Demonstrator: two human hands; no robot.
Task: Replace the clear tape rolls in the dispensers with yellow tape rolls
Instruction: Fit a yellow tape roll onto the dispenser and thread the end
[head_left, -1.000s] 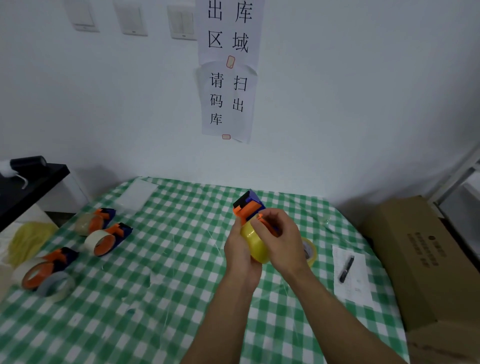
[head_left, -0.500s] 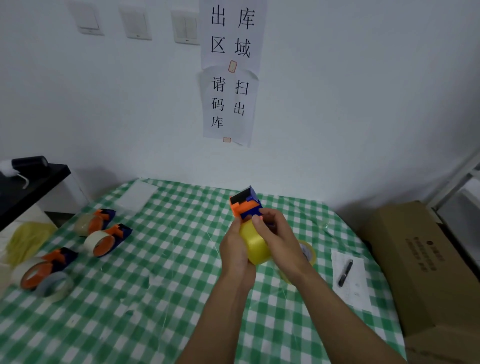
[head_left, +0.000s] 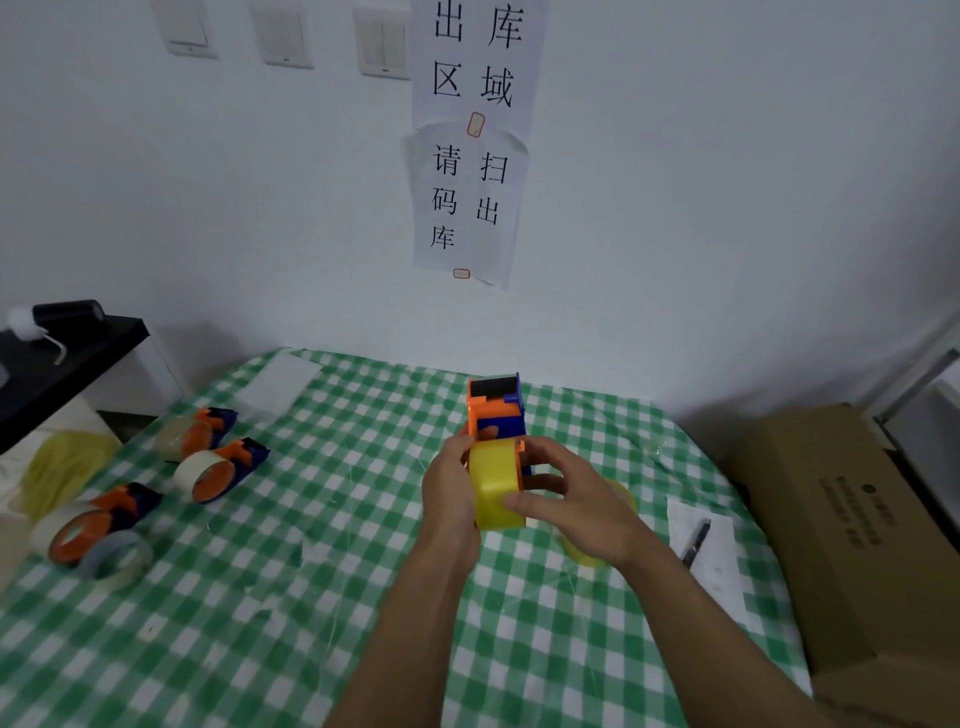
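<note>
Off the table's (head_left: 270, 639) nine o'clock edge stood a black shelf (head_left: 78, 353). Just inside that edge three clear-tape dispensers (head_left: 218, 467) lay in a line from eight to ten o'clock, and a loose clear roll (head_left: 117, 558) touched the nearest one. A broad stretch of checked cloth lay between them and our hands. Near the centre we held a dispenser (head_left: 496, 410) in the air, its black mouth toward twelve o'clock, with the yellow tape roll (head_left: 493, 483) seated in it. Our left hand (head_left: 449, 488) gripped the roll from its nine o'clock side. Our right hand (head_left: 576, 499) clasped it from three o'clock, thumb pressed on the yellow band. A second yellow roll (head_left: 582, 556) lay on the cloth, partly hidden by that hand. At three o'clock a pen (head_left: 696, 543) rested on a paper (head_left: 722, 577) by the table's edge, and beyond the edge sat a cardboard box (head_left: 857, 519).
</note>
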